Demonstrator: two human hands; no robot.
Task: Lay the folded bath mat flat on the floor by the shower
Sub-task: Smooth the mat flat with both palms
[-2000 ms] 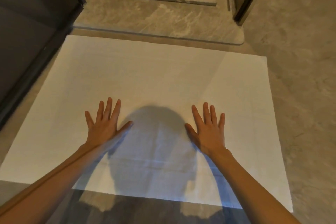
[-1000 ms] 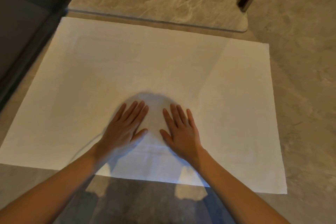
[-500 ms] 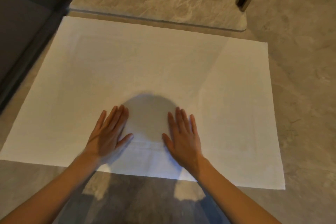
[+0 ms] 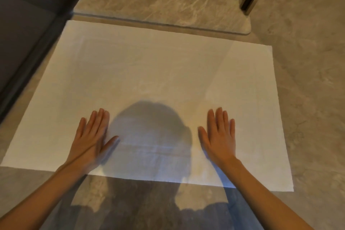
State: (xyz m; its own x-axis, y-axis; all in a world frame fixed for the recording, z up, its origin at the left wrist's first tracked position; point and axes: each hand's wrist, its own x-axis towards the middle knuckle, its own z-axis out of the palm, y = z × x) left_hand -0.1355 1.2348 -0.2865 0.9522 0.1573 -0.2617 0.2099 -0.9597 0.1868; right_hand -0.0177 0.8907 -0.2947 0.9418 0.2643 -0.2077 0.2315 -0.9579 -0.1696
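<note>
So the white bath mat is fully opened out and lying flat on the grey stone floor, right in front of the raised marble shower threshold. Its long axis runs left to right across the view, parallel to that threshold, with the far long edge just beside the step and the near long edge toward the person. It sits a bit skewed (the left end angles up toward the dark door frame on the left). Both hands are flat on the mat near its front edge, palms down: left hand with fingers together and thumb out, right hand the same, well apart from each other, with the head's shadow between them. Neither grips anything.
</note>
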